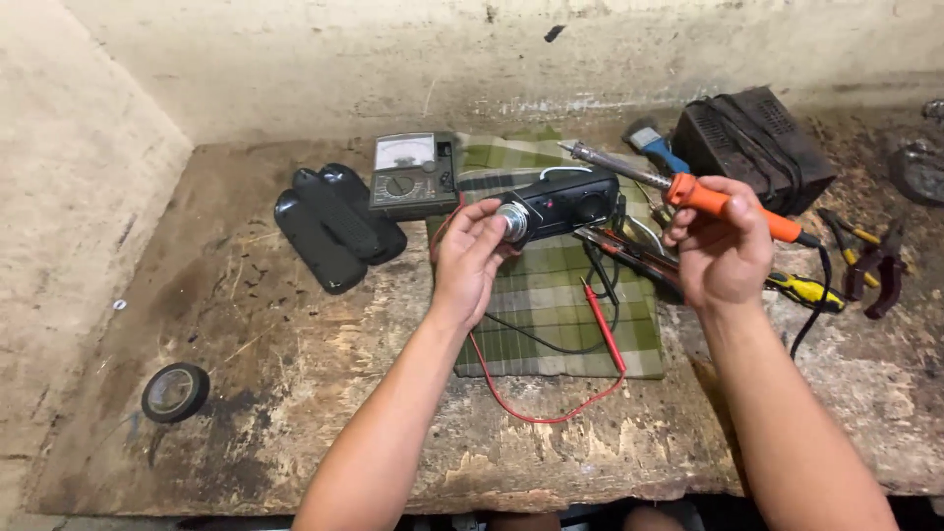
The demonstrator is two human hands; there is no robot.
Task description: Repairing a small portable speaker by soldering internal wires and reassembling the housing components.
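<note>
On worn workbench [295, 393], checked cloth [551, 295]

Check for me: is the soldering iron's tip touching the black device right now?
No: the right hand holds the soldering iron raised, its tip in the air, apart from the black device in the left hand.

A rough repair workshop: scarred wooden bench [295, 393], analog multimeter [413, 175], pliers [870, 261], soldering iron [688, 192], stained wall [393, 59].
</note>
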